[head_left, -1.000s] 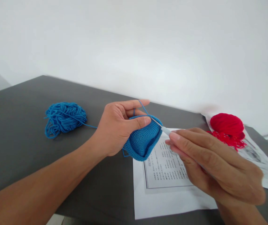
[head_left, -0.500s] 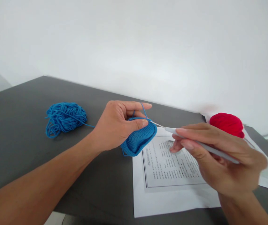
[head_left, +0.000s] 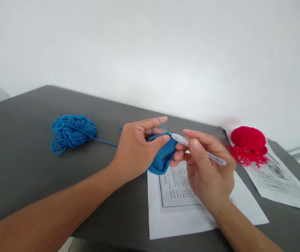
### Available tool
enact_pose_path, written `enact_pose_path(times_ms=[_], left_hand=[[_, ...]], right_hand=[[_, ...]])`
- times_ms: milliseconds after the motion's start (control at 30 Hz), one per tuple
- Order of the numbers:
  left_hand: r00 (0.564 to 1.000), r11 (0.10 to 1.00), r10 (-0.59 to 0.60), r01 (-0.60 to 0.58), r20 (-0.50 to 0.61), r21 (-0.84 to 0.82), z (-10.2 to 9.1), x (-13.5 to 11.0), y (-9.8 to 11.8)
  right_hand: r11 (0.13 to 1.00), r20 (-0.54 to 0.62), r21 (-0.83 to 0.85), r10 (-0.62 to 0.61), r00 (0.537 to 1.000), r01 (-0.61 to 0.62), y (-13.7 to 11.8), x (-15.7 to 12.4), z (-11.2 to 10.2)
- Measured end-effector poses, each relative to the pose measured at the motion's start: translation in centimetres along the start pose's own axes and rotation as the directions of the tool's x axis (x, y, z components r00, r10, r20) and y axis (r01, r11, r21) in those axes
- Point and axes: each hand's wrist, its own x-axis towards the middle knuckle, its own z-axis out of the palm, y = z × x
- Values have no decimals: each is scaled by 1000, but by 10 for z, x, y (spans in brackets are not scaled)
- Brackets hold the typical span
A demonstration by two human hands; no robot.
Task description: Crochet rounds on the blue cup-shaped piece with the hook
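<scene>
My left hand [head_left: 139,147] pinches the top edge of a blue crocheted piece [head_left: 163,159] between thumb and fingers. A strand of blue yarn [head_left: 161,123] loops over its raised index finger. In my right hand [head_left: 209,164] is a crochet hook [head_left: 199,148] with a pale grey handle, held like a pen. The hook's metal tip lies at the upper edge of the piece, by my left thumb; whether it passes through a stitch I cannot tell. My right fingertips reach the piece's right side. From my left hand the yarn runs left to a loose blue yarn ball [head_left: 73,132].
Below the hands a printed sheet [head_left: 176,220] lies on the dark grey table [head_left: 108,224]. At the right, a red yarn ball [head_left: 248,138] with loose red strands rests on a second sheet [head_left: 281,182]. A white wall [head_left: 150,56] stands behind the table.
My right hand has moved left with the hook, up close to the blue piece. My left hand has shifted slightly right with the piece. The loose red strands now show.
</scene>
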Motion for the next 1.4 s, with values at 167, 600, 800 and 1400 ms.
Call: enact_pose_path(times_ms=[167, 600, 800, 1400], left_hand=[[997, 1000, 0, 1, -72, 11, 4, -5, 0], [978, 841, -209, 191, 21, -506, 6, -5, 5], [960, 781, -230, 280, 159, -559, -5, 0, 14], [891, 815, -376, 448, 254, -367, -21, 14, 15]], right_hand=[[855, 126, -416, -283, 951, 309, 0, -7, -1], [524, 368, -559, -538, 758, 643, -3, -12, 3], [466, 452, -499, -579, 679, 730, -6, -6, -10], [680, 483, -445, -365, 796, 582, -32, 17, -40]])
